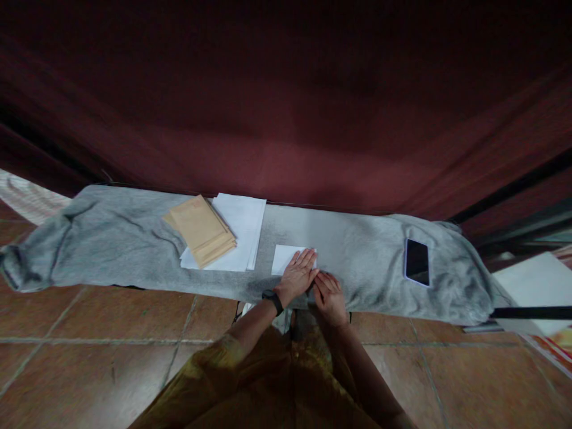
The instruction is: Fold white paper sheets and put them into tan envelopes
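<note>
A folded white sheet of paper lies on a grey blanket spread over the floor. My left hand, with a black wristband, lies flat on the paper's near right part, fingers stretched out. My right hand rests just beside it on the blanket, fingers together and pressed down near the paper's near right corner. Neither hand grips anything.
A stack of tan envelopes sits on a pile of white sheets to the left. A dark phone lies on the blanket at right. A dark red curtain hangs behind. Terracotta floor tiles lie in front.
</note>
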Demonstrator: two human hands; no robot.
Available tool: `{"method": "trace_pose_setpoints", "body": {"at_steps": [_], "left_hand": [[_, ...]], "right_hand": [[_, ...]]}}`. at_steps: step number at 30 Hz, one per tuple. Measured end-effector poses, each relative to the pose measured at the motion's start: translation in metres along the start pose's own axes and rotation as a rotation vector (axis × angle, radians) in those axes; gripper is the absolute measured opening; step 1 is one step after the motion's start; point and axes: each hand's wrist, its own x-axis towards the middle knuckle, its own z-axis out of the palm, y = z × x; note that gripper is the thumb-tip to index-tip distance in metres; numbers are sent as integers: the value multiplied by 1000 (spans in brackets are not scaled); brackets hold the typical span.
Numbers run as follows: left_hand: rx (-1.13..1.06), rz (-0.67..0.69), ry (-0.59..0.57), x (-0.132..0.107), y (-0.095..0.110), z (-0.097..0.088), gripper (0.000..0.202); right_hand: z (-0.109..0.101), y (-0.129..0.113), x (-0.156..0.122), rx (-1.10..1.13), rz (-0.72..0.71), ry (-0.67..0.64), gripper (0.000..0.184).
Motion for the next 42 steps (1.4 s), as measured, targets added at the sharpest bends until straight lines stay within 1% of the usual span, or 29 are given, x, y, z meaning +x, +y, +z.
{"method": "trace_pose_setpoints", "body": {"at_steps": [6,10,17,23,29,33,36,38,42], "left_hand": [[17,-30,2,15,-2,5,56],[7,-18,2,13,-3,3,56],[-13,34,5,-13,-2,-1,52],[-7,50,-21,-30,2,-4,49],[28,87,-35,-51,9,-10,52],[55,103,-32,-65,11,-13,54],[70,122,-28,-72,12,-14,55],[70,123,-27,-75,14,-13,55],[35,92,-8,-76,14,-11,50]], "right_hand": [[0,0,0,38,-12,20,42],[1,1,-2,65,16,32,41],[2,2,-5,103,19,54,36],[-1,0,-3,131,18,58,36],[-4,-3,-1,166,39,59,36],[-4,-2,-3,227,68,71,41],[0,-2,2,224,112,88,46],[4,-3,9,200,104,58,47],[11,-9,28,67,8,-92,48]]}}
